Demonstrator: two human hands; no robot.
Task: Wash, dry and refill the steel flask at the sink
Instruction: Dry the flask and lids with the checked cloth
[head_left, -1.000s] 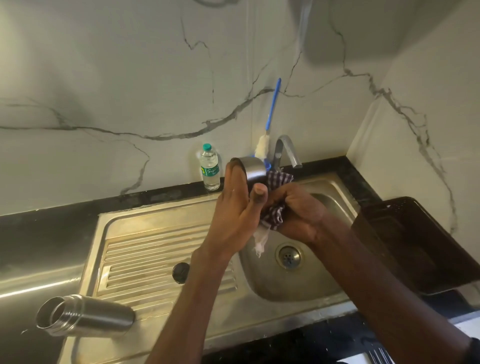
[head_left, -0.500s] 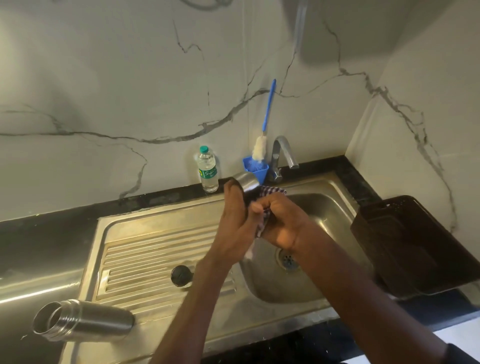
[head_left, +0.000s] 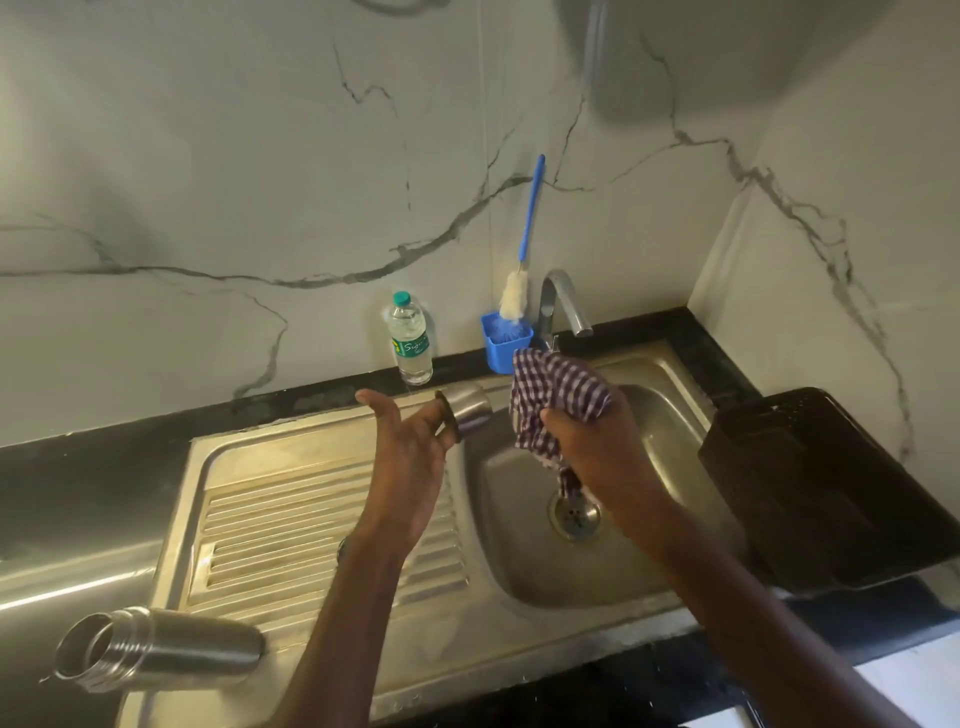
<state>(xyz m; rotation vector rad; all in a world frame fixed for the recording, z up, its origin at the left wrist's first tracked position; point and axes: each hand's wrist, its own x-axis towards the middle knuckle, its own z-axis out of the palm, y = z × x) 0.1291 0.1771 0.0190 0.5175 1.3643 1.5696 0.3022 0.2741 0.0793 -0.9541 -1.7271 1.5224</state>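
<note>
Now left hand (head_left: 410, 447) pinches steel cap (head_left: 467, 413) at basin edge (head_left: 462, 467); right hand (head_left: 597, 441) grips checked cloth (head_left: 556, 395).

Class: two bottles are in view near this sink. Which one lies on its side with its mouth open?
The steel flask at the drainboard's near-left corner: it lies on its side, uncapped. The plastic water bottle stands upright by the wall, green cap on.

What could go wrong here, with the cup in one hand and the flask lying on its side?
The left hand holds the steel cup only with a few fingers while the thumb stands free; that loose grip could let it slip into the sink. The steel flask lies on its side at the drainboard's corner, so it might roll. The checked cloth in the right hand dangles toward the drain and may pick up water.
</note>
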